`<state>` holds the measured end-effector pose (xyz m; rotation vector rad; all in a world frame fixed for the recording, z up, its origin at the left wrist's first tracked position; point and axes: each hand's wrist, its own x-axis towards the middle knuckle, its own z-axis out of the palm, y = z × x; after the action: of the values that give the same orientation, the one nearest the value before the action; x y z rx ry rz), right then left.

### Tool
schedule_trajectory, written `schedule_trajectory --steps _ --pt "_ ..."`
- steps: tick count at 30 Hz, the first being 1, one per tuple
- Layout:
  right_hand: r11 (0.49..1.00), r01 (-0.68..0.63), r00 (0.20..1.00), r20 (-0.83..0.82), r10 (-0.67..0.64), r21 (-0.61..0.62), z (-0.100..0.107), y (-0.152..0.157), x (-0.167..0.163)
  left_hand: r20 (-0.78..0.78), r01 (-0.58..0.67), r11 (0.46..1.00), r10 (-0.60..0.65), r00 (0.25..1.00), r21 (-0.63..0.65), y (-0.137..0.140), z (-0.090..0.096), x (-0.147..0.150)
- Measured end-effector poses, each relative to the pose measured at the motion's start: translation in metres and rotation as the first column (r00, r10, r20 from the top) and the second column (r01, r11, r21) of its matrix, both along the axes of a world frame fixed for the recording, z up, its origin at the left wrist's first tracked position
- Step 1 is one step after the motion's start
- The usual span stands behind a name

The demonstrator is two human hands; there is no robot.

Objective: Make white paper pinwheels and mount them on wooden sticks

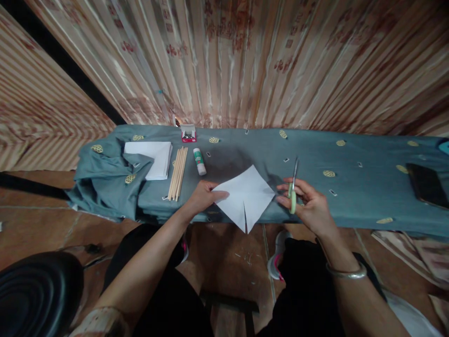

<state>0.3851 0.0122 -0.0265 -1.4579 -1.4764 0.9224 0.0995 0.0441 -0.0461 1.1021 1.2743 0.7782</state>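
Farthest left, beyond my left hand, I see a stack of white paper [159, 161], partly overlapped by a fold of the grey-green cloth [361, 187]. Between that stack and the glue stick lies a row of pale sticks [178, 174], side by side. Just past their far ends sits a small red box [189, 140], its flap raised; it holds small, shiny-looking bits, too tiny for me to identify. The glue stick [199, 162] lies just beyond my left hand, capped as far as I can tell.

My left hand [203, 195] pinches the left corner of a white paper sheet [236, 187], thumb on top. The sheet is between my two hands, turned like a diamond, with a slit running in from its near corner. I judge it very light, bendy and easily torn at that slit, so I'd grip the side corners and keep off the two loose flaps.

My right hand [310, 201] has its fingers curled around the green-handled scissors [293, 199], blades pointing away from me; whether its fingertips touch the sheet's right corner I cannot tell. Well to the right of that hand lies a dark phone [426, 185].
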Motion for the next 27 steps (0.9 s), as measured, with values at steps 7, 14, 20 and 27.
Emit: schedule_trajectory --steps 7,14,20,27 --pt "0.991 -0.128 0.921 0.375 0.102 0.045 -0.004 0.005 -0.015 0.092 -0.003 1.0 0.002 0.996 0.013 0.0 -0.003 0.009" --pt "0.982 0.138 0.957 0.237 -0.165 0.129 -0.014 0.014 -0.036 0.467 -0.23 0.973 0.214 0.858 -0.023 -0.007 0.001 0.021" --pt "0.99 0.128 0.986 0.098 -0.133 0.058 -0.013 0.016 -0.068 0.487 -0.094 0.995 0.101 0.867 -0.039 -0.021 -0.002 0.052" --pt "0.987 -0.025 0.91 -0.413 -0.042 -0.156 -0.017 0.023 -0.09 0.475 -0.401 0.915 0.372 0.798 -0.043 -0.008 0.001 0.047"
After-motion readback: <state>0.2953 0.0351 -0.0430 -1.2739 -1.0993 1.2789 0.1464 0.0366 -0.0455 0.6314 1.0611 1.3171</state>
